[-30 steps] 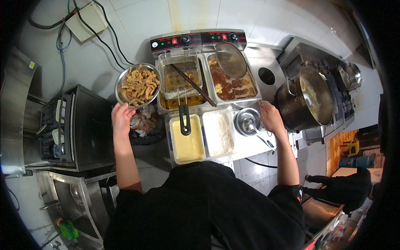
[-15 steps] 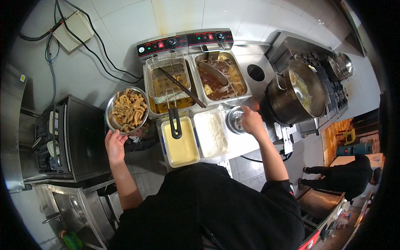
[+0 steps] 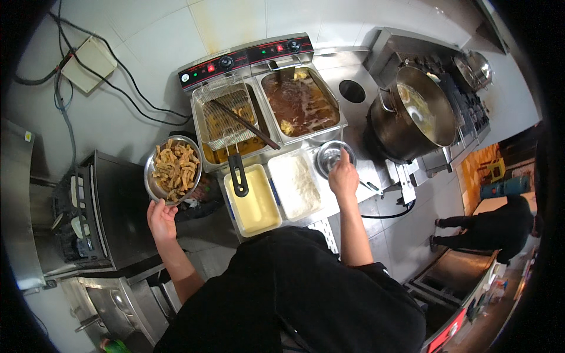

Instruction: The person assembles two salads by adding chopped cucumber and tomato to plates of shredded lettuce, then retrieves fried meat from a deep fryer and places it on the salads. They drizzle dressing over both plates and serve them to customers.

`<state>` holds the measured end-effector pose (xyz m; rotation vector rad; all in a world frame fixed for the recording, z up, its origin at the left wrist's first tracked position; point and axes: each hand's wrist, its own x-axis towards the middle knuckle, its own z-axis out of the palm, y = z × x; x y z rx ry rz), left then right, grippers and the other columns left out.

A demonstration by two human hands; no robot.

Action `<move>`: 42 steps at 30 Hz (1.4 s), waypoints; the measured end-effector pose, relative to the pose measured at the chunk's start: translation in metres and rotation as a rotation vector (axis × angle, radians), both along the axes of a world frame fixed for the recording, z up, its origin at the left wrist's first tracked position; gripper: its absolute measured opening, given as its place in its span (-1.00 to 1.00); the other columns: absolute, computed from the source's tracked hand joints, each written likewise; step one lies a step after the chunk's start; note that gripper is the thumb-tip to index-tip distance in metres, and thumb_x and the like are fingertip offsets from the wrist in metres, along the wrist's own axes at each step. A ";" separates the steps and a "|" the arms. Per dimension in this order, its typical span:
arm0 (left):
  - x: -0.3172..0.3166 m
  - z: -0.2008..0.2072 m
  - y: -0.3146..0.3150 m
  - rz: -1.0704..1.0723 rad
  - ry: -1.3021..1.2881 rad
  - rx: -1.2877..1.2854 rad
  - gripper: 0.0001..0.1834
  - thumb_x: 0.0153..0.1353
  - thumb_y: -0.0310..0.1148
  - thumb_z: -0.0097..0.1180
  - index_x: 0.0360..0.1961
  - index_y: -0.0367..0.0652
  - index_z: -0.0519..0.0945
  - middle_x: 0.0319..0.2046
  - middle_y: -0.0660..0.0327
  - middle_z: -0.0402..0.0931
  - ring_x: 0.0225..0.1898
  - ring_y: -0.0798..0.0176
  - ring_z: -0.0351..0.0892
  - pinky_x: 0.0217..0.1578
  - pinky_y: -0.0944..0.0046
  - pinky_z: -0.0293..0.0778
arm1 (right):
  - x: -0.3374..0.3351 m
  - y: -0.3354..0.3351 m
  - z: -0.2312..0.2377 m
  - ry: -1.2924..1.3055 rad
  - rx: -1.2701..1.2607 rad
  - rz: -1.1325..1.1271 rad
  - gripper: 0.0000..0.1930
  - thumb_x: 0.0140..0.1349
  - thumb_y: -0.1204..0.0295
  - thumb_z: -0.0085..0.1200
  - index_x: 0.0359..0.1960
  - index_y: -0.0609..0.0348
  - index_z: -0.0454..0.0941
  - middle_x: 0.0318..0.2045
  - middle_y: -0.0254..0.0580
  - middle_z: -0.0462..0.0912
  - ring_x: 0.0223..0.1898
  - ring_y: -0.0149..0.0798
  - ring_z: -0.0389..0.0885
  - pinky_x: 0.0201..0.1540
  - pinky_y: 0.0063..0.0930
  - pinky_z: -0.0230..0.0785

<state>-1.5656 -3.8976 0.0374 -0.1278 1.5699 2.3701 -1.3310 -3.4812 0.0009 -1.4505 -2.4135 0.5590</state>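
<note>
My left hand [image 3: 162, 220] grips the near rim of a round metal bowl [image 3: 148, 182], fingers beneath and thumb at the edge. Browned fried strips [image 3: 176, 167] fill the bowl. My right hand [image 3: 344, 179] is closed round the handle of a long-handled skimmer [image 3: 342, 135], whose thin metal shaft points up past the right fryer's near right corner. I cannot clearly make out the skimmer's head. Just beyond that hand stands a small round metal pot [image 3: 323, 160]. The right fryer tank [image 3: 300, 103] holds bubbling dark oil with yellow bits at its edges.
A wire fry basket [image 3: 226, 112] with dark chopsticks [image 3: 246, 123] across it sits over the left tank. Nearer are trays of yellow batter [image 3: 253, 203] and white flour [image 3: 297, 188]. A large dark pot [image 3: 382, 126] stands right. Another person [image 3: 500, 226] is at far right.
The skimmer's wide head has left the dark oil in the right tank. My right hand has drawn back toward me. The bowl stays in my left hand; the whole view has shifted slightly.
</note>
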 end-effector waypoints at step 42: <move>0.011 0.018 0.003 -0.058 0.070 0.013 -0.84 0.25 -0.47 0.04 -0.14 -0.20 0.51 -0.30 0.22 0.60 -0.35 0.34 0.60 -0.39 0.33 0.50 | -0.008 0.030 0.013 0.349 -0.733 -0.114 -0.53 0.26 0.42 -0.21 0.23 0.16 0.34 -0.42 -0.02 0.56 -0.75 -0.30 0.46 -0.73 -0.46 0.27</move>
